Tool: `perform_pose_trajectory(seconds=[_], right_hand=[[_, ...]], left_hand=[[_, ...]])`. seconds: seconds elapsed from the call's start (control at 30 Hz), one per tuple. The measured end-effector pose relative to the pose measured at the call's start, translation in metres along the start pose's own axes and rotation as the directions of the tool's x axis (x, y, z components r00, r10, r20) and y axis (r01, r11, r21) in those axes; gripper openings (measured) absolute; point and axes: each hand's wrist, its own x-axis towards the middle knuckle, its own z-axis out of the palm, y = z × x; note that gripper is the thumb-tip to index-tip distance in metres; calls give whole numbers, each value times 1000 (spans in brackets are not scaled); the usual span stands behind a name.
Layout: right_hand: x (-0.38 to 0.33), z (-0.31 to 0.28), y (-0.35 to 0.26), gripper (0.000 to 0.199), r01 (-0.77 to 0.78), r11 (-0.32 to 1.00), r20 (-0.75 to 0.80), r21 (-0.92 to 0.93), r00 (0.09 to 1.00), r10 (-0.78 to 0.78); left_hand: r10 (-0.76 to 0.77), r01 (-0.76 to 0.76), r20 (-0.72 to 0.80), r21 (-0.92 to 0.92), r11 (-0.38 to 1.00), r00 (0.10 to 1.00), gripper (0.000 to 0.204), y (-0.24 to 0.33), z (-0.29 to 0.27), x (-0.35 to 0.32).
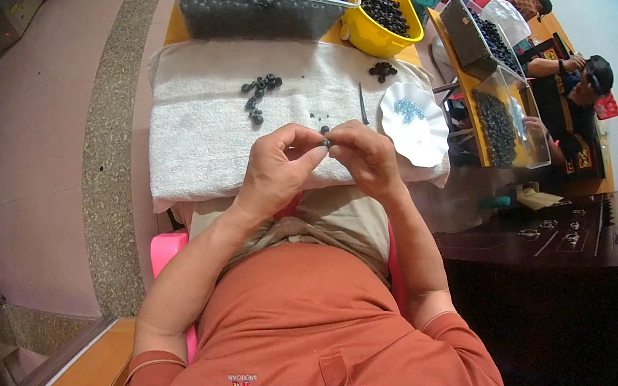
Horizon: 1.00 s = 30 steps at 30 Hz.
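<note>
My left hand (279, 167) and my right hand (368, 155) meet over the near part of a white towel (196, 142). Both are closed in a pinch, fingertips together around a small dark round piece (326, 142), mostly covered by the fingers. Just beyond them a loose black piece (325, 129) and a few dark specks lie on the cloth. A cluster of small black ring-like pieces (260, 86) is farther left. To the right are a thin dark pointed tool (362, 104), a small black pile (382, 71) and a white scalloped plate (436, 136) bearing tiny bluish clear bits (409, 110).
A clear plastic bin (257, 19) full of black pieces stands beyond the towel, beside a yellow basin (360, 31) holding more. At right, a person (564, 92) sits by other bins (488, 72) of black pieces. A dark table (551, 243) is nearer on the right.
</note>
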Motion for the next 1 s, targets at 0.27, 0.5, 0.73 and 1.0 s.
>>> perform_pose_trajectory(seconds=[0.27, 0.5, 0.73, 1.0], right_hand=[[-2, 1, 6, 19, 21, 1000, -34, 22, 999, -20], [-2, -2, 5, 18, 21, 1000, -20, -1, 1000, -21], [-2, -3, 4, 13, 5, 999, -22, 43, 1000, -4], [-9, -3, 13, 11, -169, 914, 62, 370, 986, 157]], left_hand=[[8, -8, -4, -20, 1000, 1000, 14, 0, 1, 0], [30, -30, -4, -16, 999, 1000, 14, -2, 1, 0], [25, -25, 15, -8, 1000, 1000, 13, 0, 1, 0], [3, -2, 27, -44, 999, 1000, 13, -4, 1, 0]])
